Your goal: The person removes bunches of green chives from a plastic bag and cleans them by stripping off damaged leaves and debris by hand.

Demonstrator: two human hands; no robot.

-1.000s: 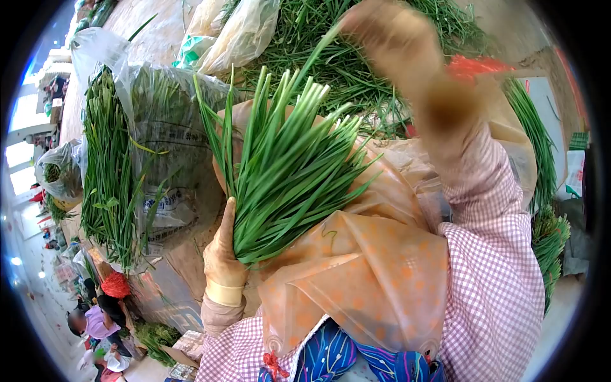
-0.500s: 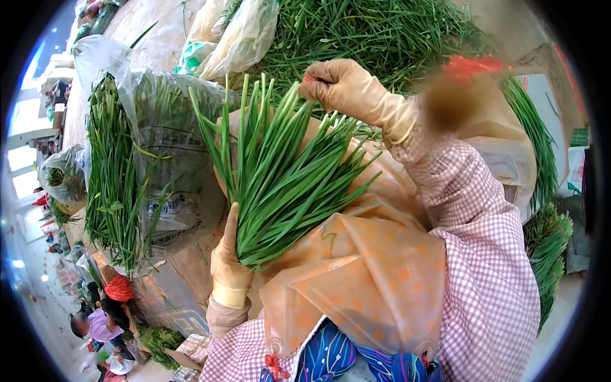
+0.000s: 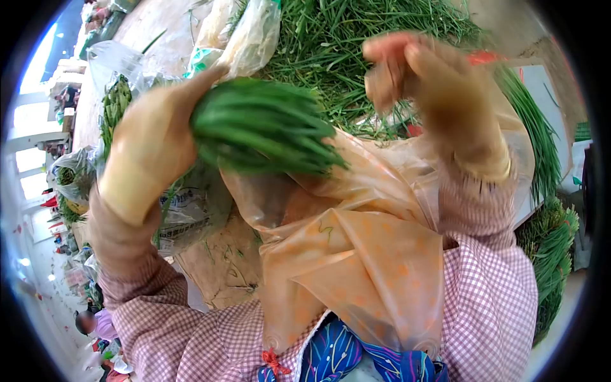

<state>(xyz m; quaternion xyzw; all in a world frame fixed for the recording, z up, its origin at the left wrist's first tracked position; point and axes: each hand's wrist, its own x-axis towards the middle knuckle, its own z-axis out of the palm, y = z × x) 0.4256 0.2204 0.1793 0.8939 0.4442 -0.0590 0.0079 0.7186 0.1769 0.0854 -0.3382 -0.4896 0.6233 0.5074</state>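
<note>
My gloved left hand [image 3: 156,127], raised at the left, is wrapped round the end of a bundle of long green leafy stalks [image 3: 261,127]. The bundle is smeared by motion, its leaf tips pointing right above the orange-dotted plastic apron [image 3: 356,267]. To the right, my gloved right hand [image 3: 407,73] is lifted away from the bundle, beside the big heap of loose green stalks [image 3: 363,44]. Its fingers look partly spread and blurred, with nothing visible between them.
Plastic bags [image 3: 245,38] lie at the top. Behind my left arm is a printed clear bag [image 3: 184,213]. More green bundles [image 3: 547,261] stand at the right, near red plastic [image 3: 485,58]. A person in purple [image 3: 105,325] is far off at lower left.
My left hand has risen with the bundle, which has tipped over to the right. My right hand has let go of the stalk tops and moved right.
</note>
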